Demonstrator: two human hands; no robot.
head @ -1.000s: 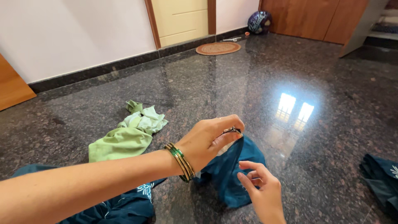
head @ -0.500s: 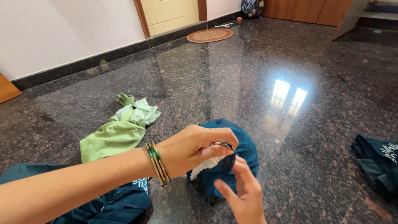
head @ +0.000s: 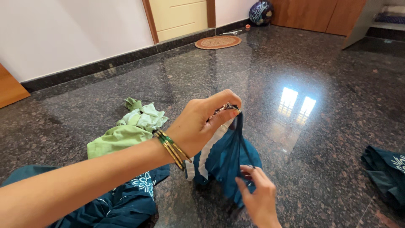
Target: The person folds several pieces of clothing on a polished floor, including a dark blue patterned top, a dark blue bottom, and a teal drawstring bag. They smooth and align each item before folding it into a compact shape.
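Observation:
My left hand (head: 202, 122), with green and gold bangles on the wrist, pinches the top edge of a teal garment (head: 225, 158) and holds it up off the dark granite floor (head: 295, 139). The garment shows a white band on its left side. My right hand (head: 259, 198) is lower, its fingers gripping a thin dark edge or string of the same garment. Most of the cloth hangs bunched between the two hands.
A light green cloth (head: 126, 133) lies crumpled to the left. A dark teal printed garment (head: 114, 202) spreads at the bottom left, another (head: 386, 173) at the right edge. A round mat (head: 218, 42) and a helmet (head: 260, 12) sit by the far wall.
My left hand has lifted the garment's top edge higher, and the cloth now hangs stretched. My right hand has moved lower onto the edge. The view has shifted slightly.

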